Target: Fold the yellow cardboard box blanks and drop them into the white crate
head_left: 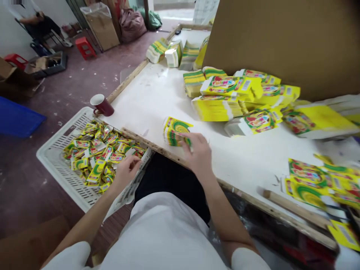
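My left hand (128, 170) is above the near right side of a white plastic basket (60, 174). Its fingers are half curled, the thumb a little apart, and nothing shows between them. The basket holds a heap of small yellow-green printed cartons (97, 168). On the white table, my right hand (198, 155) closes its thumb and fingers at the right end of a small group of yellow-green cartons (174, 129). A bit of green shows between its fingertips, and the hand hides part of that end.
Stacks of flat yellow cartons (216, 108) lie across the table (137, 101) before a large brown cardboard sheet (281, 41). More cartons (306, 183) lie at right beside a wooden strip (292, 208). A maroon mug (105, 107) stands at the left corner. A person (39, 22) sits far left.
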Tool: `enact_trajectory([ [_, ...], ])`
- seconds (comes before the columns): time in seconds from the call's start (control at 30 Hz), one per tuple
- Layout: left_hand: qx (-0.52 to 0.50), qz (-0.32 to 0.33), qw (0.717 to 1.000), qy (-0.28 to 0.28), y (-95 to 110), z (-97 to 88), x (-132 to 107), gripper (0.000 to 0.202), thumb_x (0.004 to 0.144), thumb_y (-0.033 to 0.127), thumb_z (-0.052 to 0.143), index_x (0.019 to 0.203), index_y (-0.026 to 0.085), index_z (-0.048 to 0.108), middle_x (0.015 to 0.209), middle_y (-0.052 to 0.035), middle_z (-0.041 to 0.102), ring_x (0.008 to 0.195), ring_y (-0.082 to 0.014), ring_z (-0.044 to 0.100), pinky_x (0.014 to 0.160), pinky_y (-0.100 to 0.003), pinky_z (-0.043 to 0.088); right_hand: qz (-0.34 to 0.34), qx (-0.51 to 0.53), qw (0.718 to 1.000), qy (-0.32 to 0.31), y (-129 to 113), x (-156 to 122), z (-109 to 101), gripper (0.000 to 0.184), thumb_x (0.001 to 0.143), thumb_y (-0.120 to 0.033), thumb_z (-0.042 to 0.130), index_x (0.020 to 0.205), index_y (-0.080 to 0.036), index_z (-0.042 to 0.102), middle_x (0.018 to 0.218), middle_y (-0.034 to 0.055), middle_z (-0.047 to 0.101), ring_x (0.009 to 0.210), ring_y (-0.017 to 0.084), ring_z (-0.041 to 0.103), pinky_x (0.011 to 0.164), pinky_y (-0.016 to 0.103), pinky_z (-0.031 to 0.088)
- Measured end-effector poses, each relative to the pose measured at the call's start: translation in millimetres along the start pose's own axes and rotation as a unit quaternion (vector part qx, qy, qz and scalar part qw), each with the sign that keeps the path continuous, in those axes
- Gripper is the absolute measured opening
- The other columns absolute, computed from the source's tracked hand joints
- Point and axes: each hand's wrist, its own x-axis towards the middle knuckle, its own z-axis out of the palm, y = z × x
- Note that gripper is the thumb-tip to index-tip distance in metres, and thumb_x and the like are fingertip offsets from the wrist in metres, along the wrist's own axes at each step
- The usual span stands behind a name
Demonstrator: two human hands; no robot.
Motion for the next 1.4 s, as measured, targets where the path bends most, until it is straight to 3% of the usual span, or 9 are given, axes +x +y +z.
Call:
enact_trajectory([
  [0.2,-0.142,0.092,0.986,0.01,52,44.6,31,0.014,0.093,0.029,0.063,0.083,0.02,0.068,0.069,0.001,0.061,0.059,-0.0107,0.053,0.058,-0.024,0.044,0.079,-0.077,0.993,-0.031,44,29,6,0.027,0.092,-0.021,0.059,0.117,-0.019,0.067,0.102,0.0129,0.072,0.099,0.031,0.064,0.095,0.049,0.052],
  [0.37,-0.308,0.013,0.949,0.062,73,72.6,44,0.019,0.092,0.034,0.065,0.083,0.018,0.067,0.064,0.0026,0.059,0.054,-0.0091,0.05,0.052,-0.022,0.041,0.065,-0.085,0.994,0.0,51,21,14,0.032,0.089,-0.017,0.061,0.12,-0.015,0.064,0.103,0.0143,0.07,0.101,0.03,0.063,0.095,0.049,0.052],
  [0.67,-0.43,-0.088,0.898,0.021,70,82.4,49,0.027,0.088,0.043,0.07,0.082,0.017,0.067,0.064,0.0034,0.057,0.054,-0.0081,0.048,0.052,-0.021,0.04,0.057,-0.037,0.998,0.018,46,23,8,0.032,0.084,-0.014,0.061,0.116,-0.019,0.06,0.103,0.0118,0.065,0.099,0.029,0.061,0.094,0.051,0.052],
  [0.77,-0.515,-0.112,0.849,0.043,73,86.4,49,0.036,0.08,0.048,0.079,0.099,0.018,0.069,0.076,0.0009,0.065,0.062,-0.0097,0.057,0.057,-0.022,0.046,0.073,0.046,0.996,0.02,29,14,2,0.035,0.083,-0.016,0.065,0.116,-0.023,0.055,0.095,0.0041,0.062,0.087,0.022,0.061,0.084,0.042,0.055],
  [0.93,-0.689,-0.119,0.713,0.052,88,95.1,51,0.059,0.074,0.064,0.077,0.113,0.021,0.067,0.108,-0.01,0.074,0.106,-0.0256,0.069,0.089,-0.037,0.056,0.079,0.232,0.966,-0.086,1,-16,13,0.037,0.081,-0.018,0.071,0.114,-0.026,0.054,0.086,-0.0019,0.061,0.075,0.016,0.062,0.071,0.029,0.056],
  [1.03,-0.733,-0.138,0.666,0.038,98,91.9,55,0.055,0.079,0.067,0.068,0.106,0.019,0.068,0.102,-0.0114,0.075,0.111,-0.0304,0.069,0.095,-0.044,0.055,0.091,0.289,0.949,-0.092,-11,-34,26,0.035,0.083,-0.02,0.07,0.114,-0.026,0.055,0.087,-0.0008,0.064,0.076,0.016,0.064,0.071,0.03,0.057],
  [1.13,-0.752,-0.154,0.634,0.093,105,84.3,62,0.047,0.079,0.066,0.067,0.089,0.019,0.066,0.08,-0.0053,0.069,0.094,-0.0262,0.072,0.086,-0.041,0.058,0.085,0.272,0.954,-0.09,-25,-48,32,0.037,0.086,-0.023,0.07,0.121,-0.025,0.059,0.107,0.0059,0.07,0.094,0.02,0.068,0.082,0.034,0.058],
  [1.27,-0.736,-0.176,0.637,0.146,109,78.2,67,0.051,0.072,0.069,0.075,0.074,0.02,0.058,0.063,0.0026,0.054,0.072,-0.0183,0.069,0.076,-0.034,0.06,0.082,0.274,0.952,-0.113,-33,-57,36,0.05,0.084,-0.034,0.078,0.129,-0.024,0.061,0.122,0.0095,0.07,0.106,0.025,0.067,0.086,0.037,0.058],
  [1.4,-0.718,-0.158,0.668,0.12,107,81.8,59,0.067,0.06,0.082,0.076,0.084,0.021,0.065,0.074,-0.0014,0.065,0.088,-0.0231,0.072,0.079,-0.034,0.06,0.13,0.316,0.936,-0.081,-21,-49,40,0.043,0.079,-0.036,0.081,0.118,-0.024,0.067,0.109,0.0061,0.073,0.093,0.022,0.069,0.085,0.037,0.057],
])
